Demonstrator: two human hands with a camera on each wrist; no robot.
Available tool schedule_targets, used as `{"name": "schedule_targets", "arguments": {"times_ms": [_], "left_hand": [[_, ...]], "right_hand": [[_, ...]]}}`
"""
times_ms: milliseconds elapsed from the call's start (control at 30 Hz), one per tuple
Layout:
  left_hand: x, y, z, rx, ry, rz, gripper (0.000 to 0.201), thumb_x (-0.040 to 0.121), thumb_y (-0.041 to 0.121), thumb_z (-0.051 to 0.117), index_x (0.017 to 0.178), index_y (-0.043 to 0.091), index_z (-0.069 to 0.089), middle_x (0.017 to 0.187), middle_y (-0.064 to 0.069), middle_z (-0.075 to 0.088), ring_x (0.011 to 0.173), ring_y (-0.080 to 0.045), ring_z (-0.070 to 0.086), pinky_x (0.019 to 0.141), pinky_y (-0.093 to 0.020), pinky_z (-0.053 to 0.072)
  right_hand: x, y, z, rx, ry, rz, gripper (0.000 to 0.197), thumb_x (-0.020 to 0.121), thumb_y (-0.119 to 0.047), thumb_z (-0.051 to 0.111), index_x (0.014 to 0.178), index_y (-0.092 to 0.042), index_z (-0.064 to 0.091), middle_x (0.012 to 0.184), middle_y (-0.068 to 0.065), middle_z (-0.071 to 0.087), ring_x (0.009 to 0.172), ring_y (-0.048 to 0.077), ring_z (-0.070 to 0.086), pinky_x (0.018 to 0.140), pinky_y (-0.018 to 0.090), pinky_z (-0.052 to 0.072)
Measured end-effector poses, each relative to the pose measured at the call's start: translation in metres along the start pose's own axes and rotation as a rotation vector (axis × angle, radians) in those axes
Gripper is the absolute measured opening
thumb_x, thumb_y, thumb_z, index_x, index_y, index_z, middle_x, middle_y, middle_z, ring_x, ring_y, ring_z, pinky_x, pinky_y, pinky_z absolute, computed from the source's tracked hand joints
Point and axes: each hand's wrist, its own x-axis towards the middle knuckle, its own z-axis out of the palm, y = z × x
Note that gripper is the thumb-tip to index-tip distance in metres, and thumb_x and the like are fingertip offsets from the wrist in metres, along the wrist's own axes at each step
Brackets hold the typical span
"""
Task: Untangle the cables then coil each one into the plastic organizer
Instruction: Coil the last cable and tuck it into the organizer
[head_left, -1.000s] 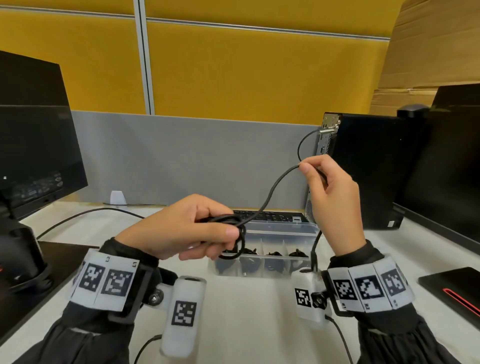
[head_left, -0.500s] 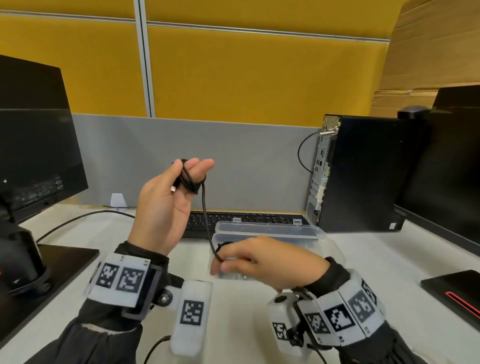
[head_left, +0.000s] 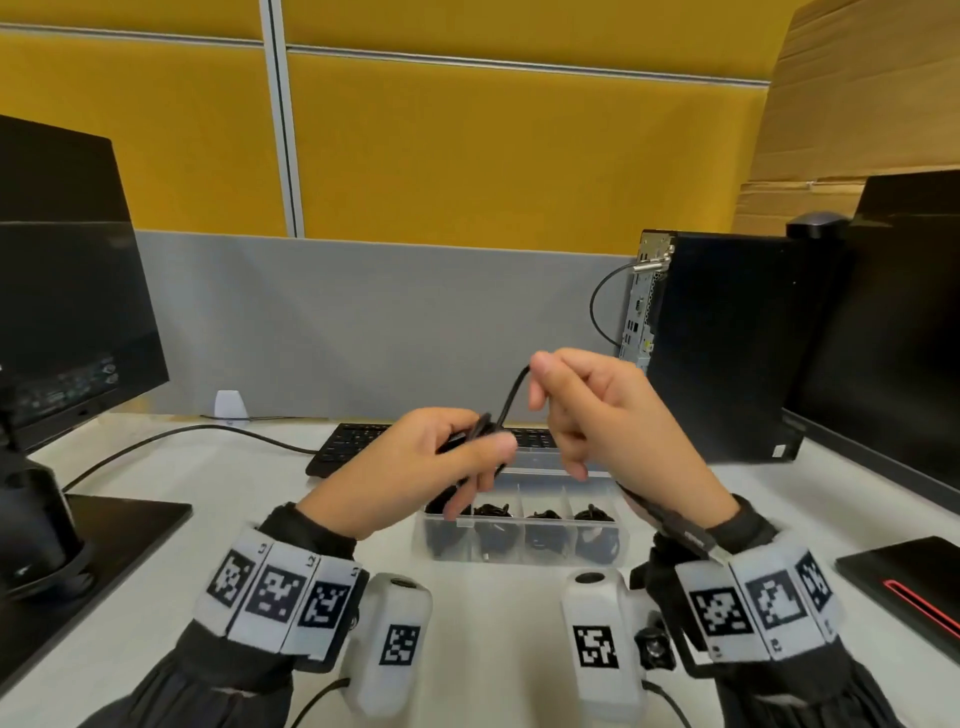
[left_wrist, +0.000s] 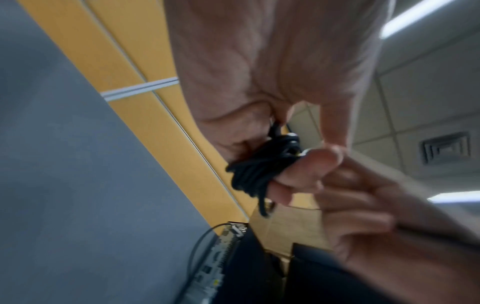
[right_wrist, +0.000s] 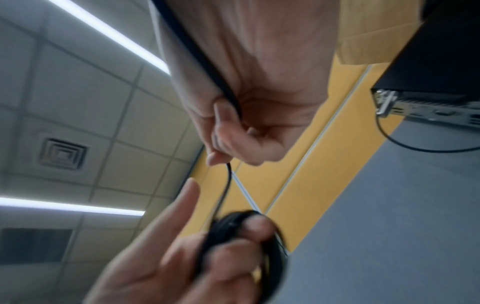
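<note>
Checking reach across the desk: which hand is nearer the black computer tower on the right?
The right hand. It is raised just left of the computer tower, pinching the cable. The left hand grips the coil farther left.

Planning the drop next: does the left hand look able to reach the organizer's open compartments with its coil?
Probably yes: the left hand holds the coil just above the lidless organizer, nothing between; the right hand pinches the tail.

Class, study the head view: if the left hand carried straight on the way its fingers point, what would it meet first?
Probably the right hand, just beyond the coiled black cable that the left hand grips; depth is hard to judge.
</note>
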Motion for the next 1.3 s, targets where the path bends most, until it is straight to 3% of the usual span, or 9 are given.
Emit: {"name": "schedule_targets", "arguments": {"times_ms": [167, 300, 400, 567, 667, 800, 967, 1100, 1300], "left_hand": [[-0.005, 0.011, -0.004, -0.306, -0.086, 0.051, 0.025, 0.078, 0.038, 0.054, 0.068, 0.019, 0.068, 0.046, 0.004, 0.051, 0.033, -0.005, 0.035, 0.058, -0.029, 0.037], [-0.002, 0.018, -0.011, -0.792, 0.247, 0.113, 0.028, 0.078, 0.027, 0.052, 0.063, 0.011, 0.069, 0.043, 0.003, 0.047, 0.032, -0.005, 0.041, 0.054, -0.016, 0.048], [0.006, 0.011, -0.017, -1.006, 0.449, 0.182, 0.031, 0.092, 0.023, 0.04, 0.091, 0.0, 0.061, 0.064, 0.0, 0.062, 0.057, -0.005, 0.06, 0.068, -0.015, 0.052], [0.014, -0.011, -0.007, -0.415, 0.58, 0.112, 0.031, 0.101, 0.028, 0.035, 0.097, 0.009, 0.06, 0.09, -0.004, 0.075, 0.106, -0.014, 0.063, 0.094, -0.027, 0.043], [0.013, -0.016, -0.005, -0.028, 0.531, 0.1, 0.038, 0.098, 0.04, 0.039, 0.082, 0.017, 0.065, 0.076, 0.005, 0.073, 0.087, -0.009, 0.066, 0.086, -0.026, 0.044], [0.004, -0.005, 0.004, 0.132, 0.313, 0.043, 0.056, 0.094, 0.048, 0.029, 0.051, 0.022, 0.053, 0.049, -0.007, 0.06, 0.056, -0.015, 0.06, 0.067, -0.026, 0.045], [0.002, 0.002, 0.003, 0.192, 0.426, 0.059, 0.069, 0.095, 0.046, 0.029, 0.038, 0.01, 0.043, 0.032, -0.006, 0.042, 0.037, -0.016, 0.045, 0.047, -0.023, 0.036], [0.002, 0.003, 0.006, 0.175, 0.606, 0.174, 0.069, 0.1, 0.034, 0.031, 0.034, 0.018, 0.043, 0.03, 0.003, 0.042, 0.03, -0.008, 0.038, 0.04, -0.02, 0.031], [0.002, 0.002, 0.01, 0.25, 0.7, 0.247, 0.066, 0.101, 0.032, 0.03, 0.038, 0.015, 0.041, 0.031, 0.005, 0.044, 0.031, -0.008, 0.041, 0.04, -0.021, 0.031]], "right_hand": [[0.007, 0.021, -0.002, 0.028, -0.019, 0.082, 0.03, 0.097, -0.024, 0.045, 0.073, -0.01, 0.054, 0.042, -0.007, 0.031, 0.035, 0.01, 0.029, 0.037, 0.021, 0.034], [0.002, 0.028, 0.002, -0.09, -0.308, 0.173, 0.028, 0.1, -0.029, 0.038, 0.086, -0.02, 0.06, 0.051, -0.008, 0.031, 0.043, 0.009, 0.03, 0.042, 0.02, 0.036], [-0.001, 0.024, 0.019, -0.263, -0.453, 0.189, 0.03, 0.102, -0.027, 0.034, 0.095, -0.016, 0.061, 0.056, -0.011, 0.034, 0.044, 0.003, 0.033, 0.046, 0.012, 0.03], [-0.004, 0.013, 0.043, -0.752, -0.456, 0.037, 0.025, 0.102, -0.019, 0.034, 0.108, -0.013, 0.058, 0.076, -0.008, 0.053, 0.069, 0.0, 0.049, 0.066, 0.02, 0.041], [-0.007, 0.002, 0.042, -1.003, -0.297, -0.027, 0.021, 0.101, -0.024, 0.035, 0.11, -0.016, 0.052, 0.099, 0.003, 0.062, 0.091, 0.025, 0.059, 0.072, 0.035, 0.043], [-0.013, -0.004, 0.043, -1.067, -0.079, -0.165, 0.023, 0.096, -0.042, 0.043, 0.095, -0.023, 0.031, 0.063, -0.01, 0.046, 0.064, 0.024, 0.05, 0.046, 0.029, 0.026], [-0.013, -0.005, 0.047, -1.047, -0.076, -0.247, 0.047, 0.09, -0.055, 0.042, 0.118, -0.018, 0.038, 0.077, -0.003, 0.069, 0.07, 0.025, 0.063, 0.046, 0.018, 0.014], [-0.011, -0.006, 0.05, -1.052, 0.004, -0.247, 0.05, 0.084, -0.06, 0.033, 0.112, -0.02, 0.039, 0.049, -0.009, 0.056, 0.045, 0.016, 0.057, 0.043, 0.012, 0.01], [-0.011, -0.003, 0.046, -1.09, -0.019, -0.248, 0.051, 0.086, -0.061, 0.033, 0.118, -0.022, 0.043, 0.051, -0.01, 0.039, 0.049, 0.021, 0.057, 0.041, 0.02, 0.021]]}}
